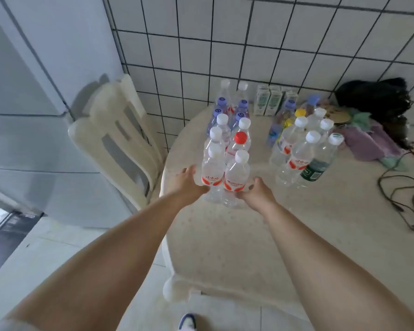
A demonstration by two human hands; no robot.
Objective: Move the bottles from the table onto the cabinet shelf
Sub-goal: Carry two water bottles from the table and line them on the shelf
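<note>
Evidently, the two nearest bottles in the double row at the centre of the frame are being taken hold of. The left hand [189,181] is curled against the front left bottle [212,174], and the right hand [255,192] is wrapped low around the front right bottle [237,176]. Both bottles stand upright on the round bench [225,235], touching each other and the bottles behind them. A second cluster [304,151] stands to the right of centre. No cabinet shelf can be identified with certainty. Because the row is packed tightly, a neighbour such as the red-capped bottle [240,139] could be knocked over if either bottle were tilted while lifted; a low grip might also let a bottle tip.
</note>
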